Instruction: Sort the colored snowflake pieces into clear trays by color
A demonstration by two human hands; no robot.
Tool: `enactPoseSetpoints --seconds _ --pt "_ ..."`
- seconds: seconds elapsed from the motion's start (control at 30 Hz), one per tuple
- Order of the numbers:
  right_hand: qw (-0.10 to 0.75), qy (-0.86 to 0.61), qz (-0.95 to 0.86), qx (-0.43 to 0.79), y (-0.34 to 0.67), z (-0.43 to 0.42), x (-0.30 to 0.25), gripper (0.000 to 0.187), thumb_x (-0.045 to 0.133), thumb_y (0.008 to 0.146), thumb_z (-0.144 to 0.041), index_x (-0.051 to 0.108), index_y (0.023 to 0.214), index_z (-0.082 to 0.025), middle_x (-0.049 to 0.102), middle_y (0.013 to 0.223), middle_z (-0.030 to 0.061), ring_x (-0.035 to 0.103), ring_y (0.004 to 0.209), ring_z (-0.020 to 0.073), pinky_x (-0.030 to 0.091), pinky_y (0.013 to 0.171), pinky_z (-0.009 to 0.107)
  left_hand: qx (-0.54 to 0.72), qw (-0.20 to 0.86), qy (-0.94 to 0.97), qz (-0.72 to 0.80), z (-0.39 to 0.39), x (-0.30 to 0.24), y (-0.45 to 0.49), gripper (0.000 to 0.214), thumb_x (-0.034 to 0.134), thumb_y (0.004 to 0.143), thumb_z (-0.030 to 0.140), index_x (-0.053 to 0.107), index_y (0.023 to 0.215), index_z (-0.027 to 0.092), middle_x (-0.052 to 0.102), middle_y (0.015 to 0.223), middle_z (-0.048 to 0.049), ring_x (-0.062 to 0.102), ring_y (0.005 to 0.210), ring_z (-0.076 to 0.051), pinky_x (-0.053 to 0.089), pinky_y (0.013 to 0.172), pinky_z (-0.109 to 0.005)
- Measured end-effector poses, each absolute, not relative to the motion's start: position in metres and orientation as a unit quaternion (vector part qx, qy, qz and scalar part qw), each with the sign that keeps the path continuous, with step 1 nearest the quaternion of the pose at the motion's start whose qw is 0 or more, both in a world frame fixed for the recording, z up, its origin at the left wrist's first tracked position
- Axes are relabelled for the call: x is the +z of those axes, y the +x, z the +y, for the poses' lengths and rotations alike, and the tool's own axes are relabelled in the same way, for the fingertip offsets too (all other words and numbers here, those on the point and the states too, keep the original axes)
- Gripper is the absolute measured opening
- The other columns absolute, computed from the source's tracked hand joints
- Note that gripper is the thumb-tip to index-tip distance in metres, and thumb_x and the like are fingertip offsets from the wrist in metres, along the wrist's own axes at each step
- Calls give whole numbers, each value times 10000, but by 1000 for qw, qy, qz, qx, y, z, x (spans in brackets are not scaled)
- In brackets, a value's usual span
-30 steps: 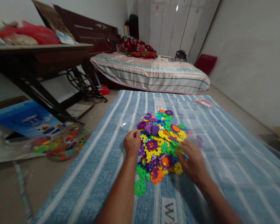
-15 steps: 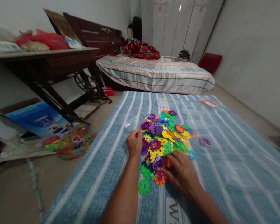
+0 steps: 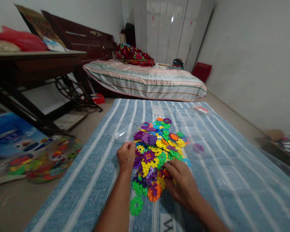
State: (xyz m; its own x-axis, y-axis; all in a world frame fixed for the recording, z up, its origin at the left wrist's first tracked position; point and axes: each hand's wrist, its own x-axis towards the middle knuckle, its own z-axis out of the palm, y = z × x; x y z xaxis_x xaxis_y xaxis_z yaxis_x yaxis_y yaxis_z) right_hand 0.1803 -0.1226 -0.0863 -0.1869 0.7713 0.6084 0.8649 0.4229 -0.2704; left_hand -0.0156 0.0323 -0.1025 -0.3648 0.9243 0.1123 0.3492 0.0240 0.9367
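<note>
your two hands at a heap of slotted plastic pieces, which lies between them on the striped cloth. your right hand arches over the heap's near right edge, thumb and fingertips a little apart, with an orange piece showing in the gap; whether you press on it cannot be told. your left hand rests at the heap's left edge, fingers curled inward; whether they pinch a piece is likewise hidden. the step in hand appears to be picking through the heap for single pieces. the next move probably calls for your right thumb and fingertips to close on one piece and free it from its overlapping neighbours, while the left hand steadies its own side. nearer to you than either grip, a green disc lies at the heap's tip. containers: just beyond the left grip sits a see-through plastic vessel, its contents unreadable; right of the right grip spread see-through plastic trays, and a purple piece lies under or inside plastic, which of the two cannot be told; well left of the left grip, on the floor, a see-through bag holds more coloured pieces.
</note>
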Motion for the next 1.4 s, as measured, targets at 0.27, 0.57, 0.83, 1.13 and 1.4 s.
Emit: enactPoseSetpoints --seconds 0.27,0.57,0.83,1.13,1.4 --pt "319 -683 -627 -198 266 -83 -51 336 530 897 -351 623 1137 -136 608 1157 191 565 1084 322 481 904 500 483 269 501 666 35 -110 -17 280 537 714 447 688 744 214 696 601 -10 663 608 -197 474 583 -263" --pt "321 -616 -712 -102 224 -93 -86 205 517 913 -288 644 1039 -188 675 1049 113 616 976 244 496 849 391 464 259 512 675 34 -110 -18 318 511 727 461 698 759 206 710 644 -28 668 644 -195 472 599 -254" --pt "311 -601 -735 -38 198 -90 -102 170 501 906 -239 659 955 -201 681 1021 89 616 955 220 490 855 365 457 264 510 679 32 -108 -17 329 510 737 459 706 789 200 718 670 -26 669 659 -189 478 606 -250" --pt "293 -661 -691 7 203 -56 -101 251 531 889 -225 664 1099 -196 688 1043 92 616 990 223 466 877 336 448 261 519 680 35 -108 -18 313 504 728 452 702 772 214 713 657 -23 678 688 -199 481 627 -254" --pt "253 -700 -668 23 195 -47 -103 313 530 906 -253 630 1198 -204 673 1128 91 592 1047 227 435 918 335 435 261 515 691 37 -103 -19 314 513 700 455 701 771 214 720 671 -27 665 663 -206 479 633 -271"
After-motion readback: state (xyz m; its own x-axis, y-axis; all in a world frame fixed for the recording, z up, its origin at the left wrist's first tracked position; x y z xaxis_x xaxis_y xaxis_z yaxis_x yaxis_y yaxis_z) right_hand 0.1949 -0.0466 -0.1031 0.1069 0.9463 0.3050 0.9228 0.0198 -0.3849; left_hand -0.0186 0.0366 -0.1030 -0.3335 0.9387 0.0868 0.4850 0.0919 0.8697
